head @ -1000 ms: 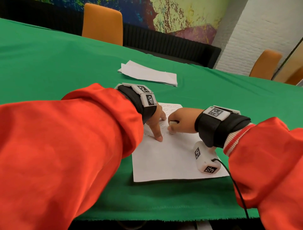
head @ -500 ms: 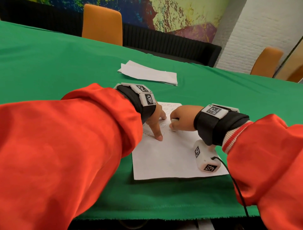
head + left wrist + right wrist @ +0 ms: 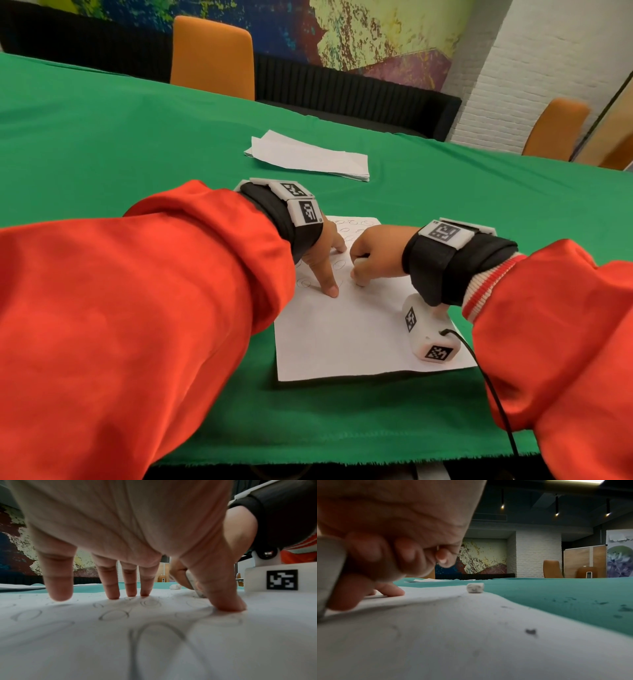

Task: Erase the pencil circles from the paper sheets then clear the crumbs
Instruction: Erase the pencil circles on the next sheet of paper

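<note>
A white paper sheet (image 3: pixel 359 339) with several pencil circles (image 3: pixel 113 615) lies on the green tablecloth (image 3: pixel 102 144). My left hand (image 3: pixel 325 260) presses it flat, with straight spread fingers (image 3: pixel 111 585) and the thumb on the paper. Just to its right my right hand (image 3: pixel 375 257) grips a white eraser (image 3: pixel 359 262) whose lower end touches the sheet near faint circles. In the right wrist view the eraser (image 3: pixel 329 568) fills the left edge under curled fingers. Dark crumbs (image 3: pixel 530 630) lie on the sheet and crumbs (image 3: pixel 599 603) on the cloth.
A small broken eraser piece (image 3: pixel 475 587) sits at the sheet's far edge. A stack of white sheets (image 3: pixel 308 157) lies farther back. Orange chairs (image 3: pixel 212 58) (image 3: pixel 551 130) stand beyond the table. A black cable (image 3: pixel 493 394) runs from my right wrist over the table's front edge.
My right hand has shifted slightly back and forth over the sheet with the eraser. The left hand has stayed pressed in place.
</note>
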`<state>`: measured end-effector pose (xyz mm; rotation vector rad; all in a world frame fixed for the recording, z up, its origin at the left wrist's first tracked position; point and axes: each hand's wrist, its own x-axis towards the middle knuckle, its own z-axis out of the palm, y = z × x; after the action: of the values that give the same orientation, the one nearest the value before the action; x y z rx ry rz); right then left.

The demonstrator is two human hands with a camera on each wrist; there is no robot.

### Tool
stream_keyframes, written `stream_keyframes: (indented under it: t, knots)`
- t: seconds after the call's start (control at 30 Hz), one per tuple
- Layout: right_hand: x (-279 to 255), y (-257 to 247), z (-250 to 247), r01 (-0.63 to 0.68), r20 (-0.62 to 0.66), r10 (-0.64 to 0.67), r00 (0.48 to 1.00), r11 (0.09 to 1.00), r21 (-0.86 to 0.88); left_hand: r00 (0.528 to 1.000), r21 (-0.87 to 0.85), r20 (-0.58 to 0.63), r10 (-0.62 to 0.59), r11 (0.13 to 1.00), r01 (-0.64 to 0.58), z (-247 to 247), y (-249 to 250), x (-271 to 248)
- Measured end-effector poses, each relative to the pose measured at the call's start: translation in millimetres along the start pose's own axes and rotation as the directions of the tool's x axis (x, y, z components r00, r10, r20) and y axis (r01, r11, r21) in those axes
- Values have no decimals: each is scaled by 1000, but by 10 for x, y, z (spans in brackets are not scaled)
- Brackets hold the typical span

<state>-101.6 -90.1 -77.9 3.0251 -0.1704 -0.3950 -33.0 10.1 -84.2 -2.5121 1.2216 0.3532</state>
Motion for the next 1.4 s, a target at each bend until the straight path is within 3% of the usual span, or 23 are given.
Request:
stream_keyframes:
  t: [0.13, 0.27, 0.43, 0.6, 0.87, 1.1, 1.2, 1.3, 1.4]
  knots:
    - [5, 7, -7, -61, -42, 57, 997, 995, -81, 1000, -13, 5, -4, 1000, 4, -5, -9, 4]
    - [-7, -2, 10, -10, 24, 9, 1000, 1000, 11, 1000, -7, 6, -2, 1000, 2, -13, -4, 0]
    - [-2, 0, -12, -96, -32, 93, 995, 991, -93, 1000, -17, 11, -4, 1000, 4, -11, -15, 7]
    - [13, -3, 11, -74, 9, 74, 997, 997, -26, 1000, -16, 5, -6, 1000, 6, -5, -9, 17]
    - [-8, -12, -21, -145, -21, 143, 989, 981, -127, 1000, -16, 18, 5, 1000, -5, -15, -16, -2]
    - [-76, 32, -99, -98, -80, 89, 993, 989, -112, 999, -83, 23, 48, 995, -46, 12, -96, -137]
    - [-117, 91, -209, -69, -126, 67, 990, 998, -12, 998, -98, -29, 51, 994, -54, 24, -183, -247]
    - [-129, 193, -251, -59, -112, 86, 990, 972, 225, 1000, -88, -11, 11, 996, -12, 70, -259, -311]
    - [-154, 293, -240, -50, -88, 125, 988, 807, 588, 998, -12, 51, -49, 999, 49, 128, -296, -339]
